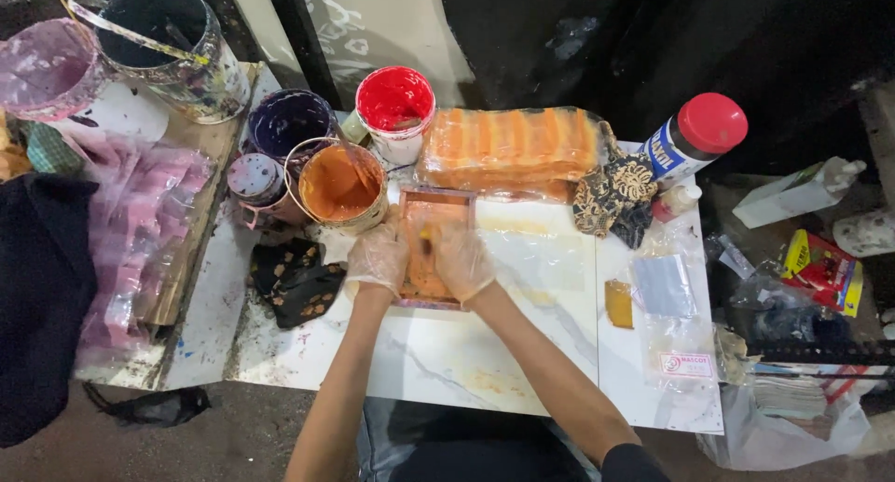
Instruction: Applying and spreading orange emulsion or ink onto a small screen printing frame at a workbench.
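Note:
A small rectangular frame smeared with orange paint (pixel 446 205) lies on the white marbled tabletop (pixel 438 351). My left hand (pixel 378 256), in a thin clear glove, rests on the frame's left edge and holds it down. My right hand (pixel 462 258), also gloved, is closed on a small tool (pixel 426 236) with a yellowish handle pressed onto the orange surface inside the frame. A tin of orange paint (pixel 340 185) stands just left of the frame.
Behind the frame lies a plastic bag of orange-striped pieces (pixel 508 151). Tubs of red paint (pixel 395 109), dark purple paint (pixel 284 123) and a large bucket (pixel 168 48) stand at the back left. A red-capped bottle (pixel 695 137), patterned cloths (pixel 615 198) and clear plastic bags (pixel 667 305) lie to the right.

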